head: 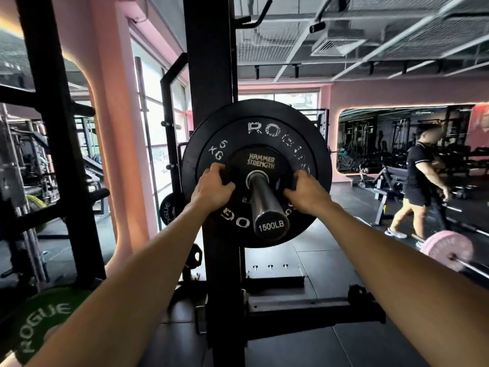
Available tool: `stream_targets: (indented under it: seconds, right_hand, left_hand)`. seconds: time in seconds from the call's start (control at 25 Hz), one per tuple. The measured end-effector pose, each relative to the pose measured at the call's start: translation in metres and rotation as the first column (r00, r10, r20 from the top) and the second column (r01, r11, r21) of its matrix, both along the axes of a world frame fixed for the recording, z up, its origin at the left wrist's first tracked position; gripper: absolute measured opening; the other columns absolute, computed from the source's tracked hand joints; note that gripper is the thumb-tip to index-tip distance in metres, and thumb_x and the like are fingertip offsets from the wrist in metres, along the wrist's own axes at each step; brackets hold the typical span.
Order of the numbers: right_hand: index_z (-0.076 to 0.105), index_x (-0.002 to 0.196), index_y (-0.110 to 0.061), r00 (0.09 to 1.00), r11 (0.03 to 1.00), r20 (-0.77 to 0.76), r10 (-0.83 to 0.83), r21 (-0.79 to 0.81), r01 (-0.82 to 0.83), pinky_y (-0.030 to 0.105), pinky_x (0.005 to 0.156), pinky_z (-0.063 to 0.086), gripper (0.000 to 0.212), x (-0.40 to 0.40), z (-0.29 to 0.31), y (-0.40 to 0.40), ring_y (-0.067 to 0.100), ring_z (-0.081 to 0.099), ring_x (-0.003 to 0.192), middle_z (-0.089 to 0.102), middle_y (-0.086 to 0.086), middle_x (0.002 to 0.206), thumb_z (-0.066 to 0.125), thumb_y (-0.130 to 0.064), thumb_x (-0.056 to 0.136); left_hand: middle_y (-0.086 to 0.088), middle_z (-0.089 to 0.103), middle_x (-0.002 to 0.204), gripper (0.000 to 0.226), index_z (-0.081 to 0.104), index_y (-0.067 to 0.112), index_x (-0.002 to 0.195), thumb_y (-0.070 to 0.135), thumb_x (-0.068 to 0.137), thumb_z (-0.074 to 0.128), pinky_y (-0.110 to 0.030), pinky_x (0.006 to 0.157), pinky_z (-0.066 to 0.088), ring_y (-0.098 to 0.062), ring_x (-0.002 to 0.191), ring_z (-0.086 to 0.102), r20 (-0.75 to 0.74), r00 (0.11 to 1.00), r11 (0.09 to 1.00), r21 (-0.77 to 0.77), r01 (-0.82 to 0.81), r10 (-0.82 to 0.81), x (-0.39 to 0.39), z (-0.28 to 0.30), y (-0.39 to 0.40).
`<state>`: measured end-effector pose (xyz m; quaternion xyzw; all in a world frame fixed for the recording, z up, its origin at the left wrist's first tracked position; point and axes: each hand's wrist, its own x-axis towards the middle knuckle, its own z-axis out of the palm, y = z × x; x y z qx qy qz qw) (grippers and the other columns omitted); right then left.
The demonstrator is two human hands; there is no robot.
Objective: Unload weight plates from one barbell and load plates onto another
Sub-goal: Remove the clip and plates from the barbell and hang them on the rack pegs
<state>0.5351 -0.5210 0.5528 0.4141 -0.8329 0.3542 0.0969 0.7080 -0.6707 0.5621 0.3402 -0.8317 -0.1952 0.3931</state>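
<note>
Head view: my left hand (211, 188) and right hand (304, 190) apparently gripped the small plate (260, 162) on the barbell sleeve (264, 202), fingers curled round its edges.

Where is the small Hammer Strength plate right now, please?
In the head view it sits centre frame, outermost on the barbell sleeve, against the Rogue plate, between the left hand and right hand.

Small plate (260, 161): HAMMER STRENGTH; sleeve cap (271, 225): 1500LB.
</note>
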Motion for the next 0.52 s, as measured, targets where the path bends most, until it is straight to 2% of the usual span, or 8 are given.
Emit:
stream_targets:
  seconds: [0.16, 0.28, 0.44, 0.52]
  right_hand:
    - [0.037, 0.131, -0.01, 0.999, 0.999, 0.015, -0.032, 0.042, 0.032, 0.046, 0.1, 0.044, 0.056, -0.027, 0.002, -0.036, 0.036, 0.048, 0.125, 0.044, 0.015, 0.139, 0.061, -0.032, 0.085]
    - [0.033, 0.129, -0.007, 1.0, 0.997, -0.011, -0.02, 0.079, 0.021, 0.046, 0.097, 0.041, 0.056, -0.042, -0.001, -0.055, 0.039, 0.047, 0.125, 0.04, 0.017, 0.14, 0.062, -0.028, 0.087]
    - [0.029, 0.127, -0.007, 0.997, 1.0, -0.079, -0.011, 0.014, 0.012, 0.048, 0.091, 0.042, 0.05, -0.048, -0.004, -0.069, 0.044, 0.05, 0.118, 0.041, 0.021, 0.135, 0.058, -0.022, 0.09]
    - [0.029, 0.127, -0.009, 0.995, 1.0, -0.095, -0.011, -0.023, 0.009, 0.048, 0.089, 0.043, 0.046, -0.046, -0.004, -0.071, 0.044, 0.052, 0.113, 0.042, 0.023, 0.132, 0.056, -0.017, 0.09]
  left_hand:
    - [-0.014, 0.056, 0.129, 0.059, 0.042, 0.013, 0.138, 0.023, 0.083, 0.062, -0.039, 0.096, 0.044, -0.033, 0.118, 0.055, 0.05, 0.999, 1.0, -0.03, -0.002, 0.004, -0.032, 0.006, -0.027]
    - [-0.021, 0.048, 0.131, 0.058, 0.034, 0.01, 0.138, 0.021, 0.087, 0.061, -0.044, 0.096, 0.042, -0.04, 0.115, 0.053, 0.1, 0.994, 0.996, -0.081, -0.035, 0.043, -0.052, 0.006, -0.041]
    - [-0.024, 0.043, 0.13, 0.045, 0.031, 0.007, 0.131, 0.015, 0.093, 0.053, -0.051, 0.084, 0.044, -0.047, 0.104, 0.057, 0.149, 0.975, 0.959, -0.253, -0.125, 0.167, -0.063, 0.006, -0.046]
    - [-0.024, 0.045, 0.127, 0.044, 0.032, 0.007, 0.128, 0.011, 0.09, 0.055, -0.05, 0.081, 0.045, -0.047, 0.101, 0.058, 0.145, 0.973, 0.955, -0.266, -0.135, 0.178, -0.063, 0.008, -0.045]
